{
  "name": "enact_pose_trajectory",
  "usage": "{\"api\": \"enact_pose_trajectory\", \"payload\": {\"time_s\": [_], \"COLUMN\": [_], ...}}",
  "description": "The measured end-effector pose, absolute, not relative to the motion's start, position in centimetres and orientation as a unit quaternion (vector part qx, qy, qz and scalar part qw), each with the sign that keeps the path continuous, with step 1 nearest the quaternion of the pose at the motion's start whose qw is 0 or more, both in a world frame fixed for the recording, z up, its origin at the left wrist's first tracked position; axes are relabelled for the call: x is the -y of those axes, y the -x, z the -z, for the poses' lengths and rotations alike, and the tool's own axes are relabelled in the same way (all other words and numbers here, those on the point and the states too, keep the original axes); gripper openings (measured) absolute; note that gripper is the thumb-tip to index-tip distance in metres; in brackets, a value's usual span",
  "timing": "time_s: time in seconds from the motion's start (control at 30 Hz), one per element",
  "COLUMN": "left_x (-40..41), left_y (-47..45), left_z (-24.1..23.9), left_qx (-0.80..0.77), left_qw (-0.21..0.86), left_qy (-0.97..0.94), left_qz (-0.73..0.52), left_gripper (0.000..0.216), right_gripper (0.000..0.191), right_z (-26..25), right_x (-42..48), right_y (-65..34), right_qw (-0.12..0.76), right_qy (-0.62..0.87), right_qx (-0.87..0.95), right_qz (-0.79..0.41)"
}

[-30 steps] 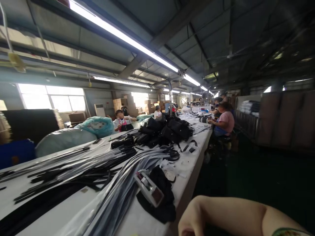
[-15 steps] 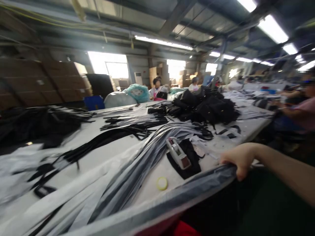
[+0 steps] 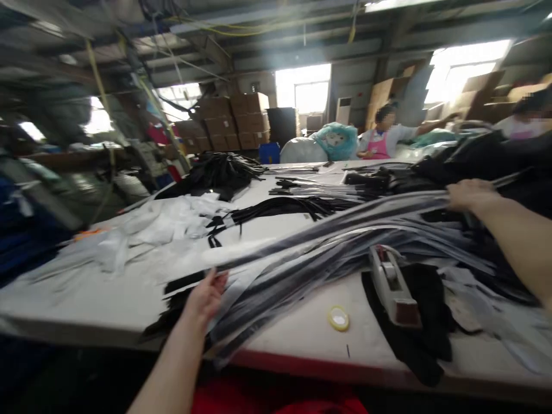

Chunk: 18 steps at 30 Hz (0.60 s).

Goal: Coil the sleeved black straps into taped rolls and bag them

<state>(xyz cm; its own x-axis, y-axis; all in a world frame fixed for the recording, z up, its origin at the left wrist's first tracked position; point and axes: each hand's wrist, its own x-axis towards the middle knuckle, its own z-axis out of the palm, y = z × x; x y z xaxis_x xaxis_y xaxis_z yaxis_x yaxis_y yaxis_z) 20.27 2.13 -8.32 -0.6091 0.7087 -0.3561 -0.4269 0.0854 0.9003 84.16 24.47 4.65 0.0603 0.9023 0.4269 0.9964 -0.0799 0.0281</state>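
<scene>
Across the white tabletop (image 3: pixel 293 336), a long plastic sleeve (image 3: pixel 345 223) stretches between the two hands, lying over or just above similar sleeves. Film clear to milky, wrinkled, shiny; dark flat strip inside. Right hand (image 3: pixel 472 194) is closed around the sleeve's far-right part, gripping it. Left hand (image 3: pixel 208 294) is at the sleeve's left end, fingers curled; too blurred to tell if pinching or only touching.

Below the held one, a sleeve bundle (image 3: pixel 302 273), also with dark strips inside, curves from front edge toward the right. Black strips (image 3: pixel 183 284) poke out beside the left hand.

Other containers: pale tape dispenser (image 3: pixel 394 287), blocky, with a tape roll in it, set on crumpled black cloth (image 3: pixel 425 313). Blue bin (image 3: pixel 269 153) behind the table, contents not visible. Stacked cardboard boxes (image 3: pixel 233 123), brown, boxy, insides hidden. Teal bundle (image 3: pixel 338 142), puffy, plastic-looking, contents unclear.

Yellow ring (image 3: pixel 330 317), round, flat on the table left of the dispenser. White film heap (image 3: pixel 159 227), thin, crinkled, at left; black strap pile (image 3: pixel 215 175), tangled, behind it. Co-worker in pink apron (image 3: pixel 379 148) across the table.
</scene>
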Motion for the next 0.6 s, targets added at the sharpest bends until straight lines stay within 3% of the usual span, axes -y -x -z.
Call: {"api": "enact_pose_trajectory", "payload": {"time_s": [0.1, 0.2, 0.33, 0.43, 0.53, 0.6], "left_x": [-1.7, -1.2, -0.7, -0.3, 0.6, 1.0], "left_y": [-22.3, -22.3, -20.8, -20.6, -21.3, -22.1], "left_z": [13.1, 15.5, 15.7, 15.9, 15.6, 15.0], "left_qx": [-0.608, -0.616, -0.656, -0.709, -0.747, -0.768], "left_qw": [0.468, 0.479, 0.488, 0.491, 0.471, 0.382], "left_qy": [-0.093, -0.101, -0.155, -0.218, -0.288, -0.382], "left_qz": [-0.635, -0.617, -0.554, -0.456, -0.369, -0.344], "left_gripper": [0.025, 0.022, 0.018, 0.019, 0.024, 0.022], "right_gripper": [0.085, 0.066, 0.034, 0.027, 0.02, 0.012], "right_z": [2.8, 8.4, 10.4, 11.3, 14.5, 17.5], "right_x": [-26.7, -23.1, -11.9, -4.2, 1.1, 3.3], "right_y": [-82.2, -78.3, -71.8, -67.5, -64.5, -63.4], "right_qw": [0.175, 0.235, 0.329, 0.406, 0.428, 0.41], "right_qy": [0.664, 0.596, 0.534, 0.474, 0.449, 0.454], "right_qx": [0.708, 0.742, 0.75, 0.749, 0.774, 0.79], "right_qz": [0.165, 0.196, 0.209, 0.223, 0.127, 0.039]}}
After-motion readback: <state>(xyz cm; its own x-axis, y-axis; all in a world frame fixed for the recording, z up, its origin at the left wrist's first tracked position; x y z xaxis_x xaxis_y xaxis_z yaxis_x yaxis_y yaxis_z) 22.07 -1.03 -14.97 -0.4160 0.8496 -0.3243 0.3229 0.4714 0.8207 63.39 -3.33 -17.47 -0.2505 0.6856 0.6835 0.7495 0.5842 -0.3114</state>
